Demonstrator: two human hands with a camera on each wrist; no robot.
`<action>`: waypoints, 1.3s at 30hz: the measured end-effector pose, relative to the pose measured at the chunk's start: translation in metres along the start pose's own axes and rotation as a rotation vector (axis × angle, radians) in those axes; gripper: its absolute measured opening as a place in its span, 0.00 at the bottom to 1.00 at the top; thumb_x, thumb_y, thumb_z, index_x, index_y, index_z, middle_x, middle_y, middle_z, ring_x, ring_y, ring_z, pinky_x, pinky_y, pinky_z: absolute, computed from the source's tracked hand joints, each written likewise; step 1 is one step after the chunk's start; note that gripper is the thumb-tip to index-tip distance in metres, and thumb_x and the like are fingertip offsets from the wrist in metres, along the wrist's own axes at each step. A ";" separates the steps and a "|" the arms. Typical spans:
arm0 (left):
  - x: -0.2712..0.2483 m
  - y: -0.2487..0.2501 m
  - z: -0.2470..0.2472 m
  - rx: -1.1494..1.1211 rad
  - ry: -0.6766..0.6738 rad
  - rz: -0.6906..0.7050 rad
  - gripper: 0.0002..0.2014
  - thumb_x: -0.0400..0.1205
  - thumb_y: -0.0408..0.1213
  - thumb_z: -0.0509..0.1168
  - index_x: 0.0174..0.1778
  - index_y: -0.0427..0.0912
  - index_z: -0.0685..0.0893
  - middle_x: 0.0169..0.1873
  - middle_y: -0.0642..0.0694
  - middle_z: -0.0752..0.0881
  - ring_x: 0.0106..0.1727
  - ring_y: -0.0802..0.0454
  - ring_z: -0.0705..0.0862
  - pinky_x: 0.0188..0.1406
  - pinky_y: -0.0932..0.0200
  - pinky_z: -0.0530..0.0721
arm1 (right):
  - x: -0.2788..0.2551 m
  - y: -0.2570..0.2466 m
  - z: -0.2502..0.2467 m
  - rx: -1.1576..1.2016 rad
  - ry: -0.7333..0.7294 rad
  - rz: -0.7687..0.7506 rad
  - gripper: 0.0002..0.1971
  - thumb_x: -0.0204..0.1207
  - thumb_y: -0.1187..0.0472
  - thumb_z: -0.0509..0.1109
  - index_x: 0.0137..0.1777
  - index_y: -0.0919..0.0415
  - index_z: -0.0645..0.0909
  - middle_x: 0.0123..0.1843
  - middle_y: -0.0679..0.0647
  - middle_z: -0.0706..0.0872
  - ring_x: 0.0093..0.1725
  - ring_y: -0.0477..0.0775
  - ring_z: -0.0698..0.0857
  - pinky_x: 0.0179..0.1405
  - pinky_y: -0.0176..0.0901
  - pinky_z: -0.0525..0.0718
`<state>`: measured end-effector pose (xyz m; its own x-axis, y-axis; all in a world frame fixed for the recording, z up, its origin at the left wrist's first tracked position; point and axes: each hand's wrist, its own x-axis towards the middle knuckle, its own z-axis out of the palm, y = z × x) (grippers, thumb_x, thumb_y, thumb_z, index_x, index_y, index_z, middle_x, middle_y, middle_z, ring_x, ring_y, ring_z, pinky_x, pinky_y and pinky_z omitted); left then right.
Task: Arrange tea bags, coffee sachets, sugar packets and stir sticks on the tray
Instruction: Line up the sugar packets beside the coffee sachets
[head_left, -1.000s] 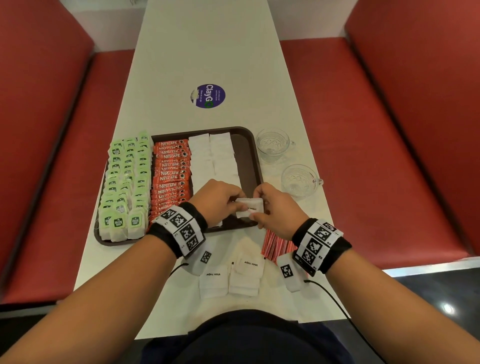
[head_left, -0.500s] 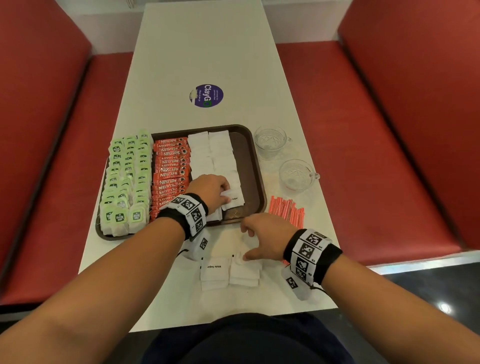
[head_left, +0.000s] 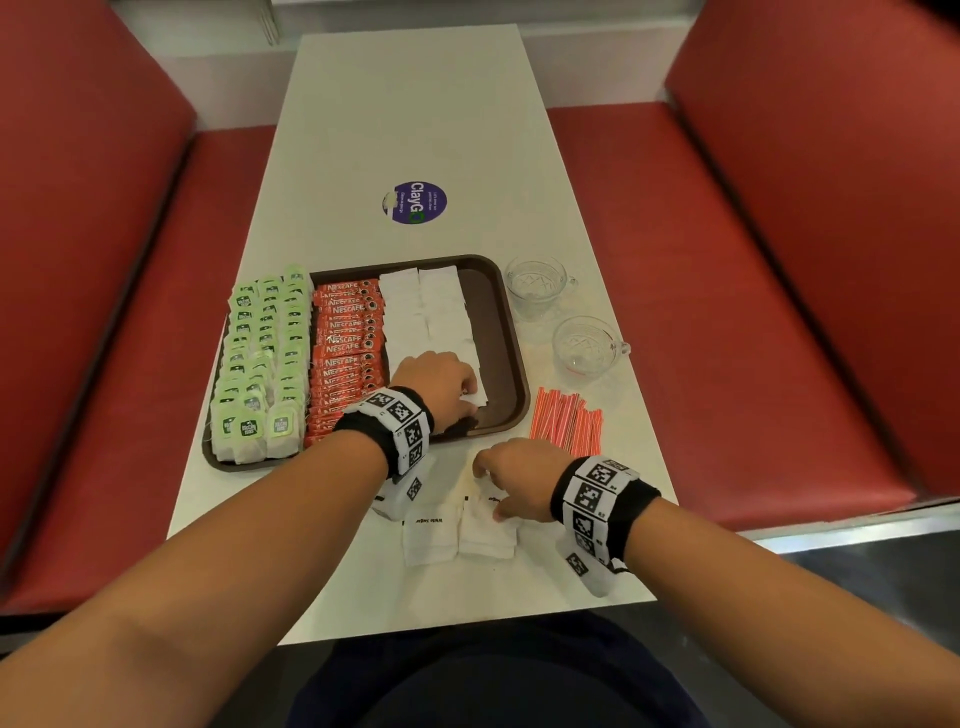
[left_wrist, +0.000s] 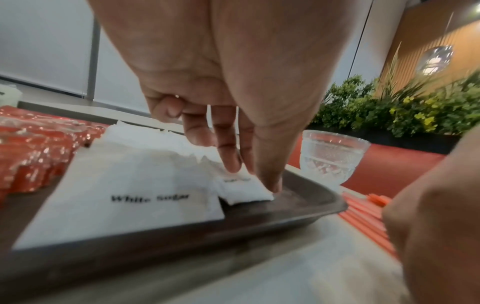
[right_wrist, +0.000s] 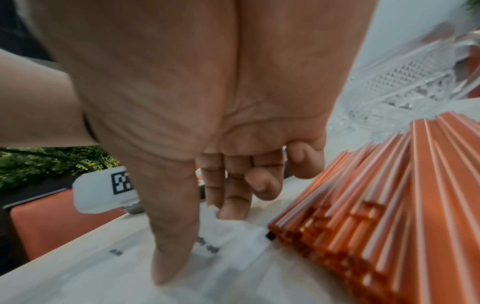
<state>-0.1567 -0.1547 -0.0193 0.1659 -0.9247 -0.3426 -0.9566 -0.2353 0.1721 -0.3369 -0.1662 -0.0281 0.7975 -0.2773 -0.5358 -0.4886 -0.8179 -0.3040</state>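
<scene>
**Sugar column nearly full; right hand back at the loose pile**

Since a second ago the hands have separated: then both held one packet over the tray's near edge, now each works alone. Left hand (head_left: 434, 376) rests fingertips on the newest sugar packet (left_wrist: 244, 190), fingers fairly straight, pressing it flat at the near end of the white columns, about 5 o'clock on the tray (head_left: 511, 332). Right hand (head_left: 522, 475) is down on the loose sugar packets (head_left: 457, 530) on the table at 6 o'clock from the tray, thumb and forefinger closing on the top one; grip not confirmed. Stir sticks (head_left: 569, 421) lie at 3 o'clock of that hand, off the tray.

Judgement: packets are light, soft paper, granular fill, prone to slide and fan. Pinch one edge or corner, lift singly. Sticks: stiff, light, roll easily; gather as a bundle mid-length.
</scene>
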 end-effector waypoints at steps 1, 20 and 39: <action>-0.005 0.001 -0.003 -0.016 0.014 0.015 0.13 0.81 0.53 0.69 0.59 0.55 0.85 0.57 0.52 0.83 0.60 0.48 0.81 0.62 0.47 0.79 | -0.001 -0.001 -0.001 -0.014 -0.005 -0.006 0.27 0.76 0.50 0.78 0.72 0.54 0.76 0.60 0.54 0.85 0.58 0.59 0.84 0.51 0.49 0.81; -0.095 -0.014 0.046 -0.014 -0.241 0.165 0.25 0.72 0.49 0.79 0.64 0.52 0.82 0.56 0.53 0.82 0.56 0.52 0.81 0.56 0.56 0.80 | -0.024 0.002 -0.004 0.305 0.208 0.103 0.08 0.83 0.60 0.69 0.55 0.52 0.71 0.52 0.55 0.82 0.47 0.56 0.81 0.37 0.41 0.74; -0.093 -0.028 0.010 -0.207 -0.042 0.124 0.09 0.82 0.52 0.68 0.53 0.53 0.85 0.45 0.54 0.87 0.45 0.55 0.84 0.47 0.56 0.83 | -0.021 0.007 -0.009 0.467 0.231 0.029 0.13 0.81 0.70 0.59 0.55 0.50 0.67 0.51 0.52 0.87 0.40 0.53 0.83 0.37 0.46 0.82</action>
<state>-0.1476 -0.0589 -0.0017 0.0361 -0.9380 -0.3448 -0.8986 -0.1815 0.3995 -0.3538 -0.1703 -0.0122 0.8131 -0.4433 -0.3774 -0.5751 -0.5111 -0.6387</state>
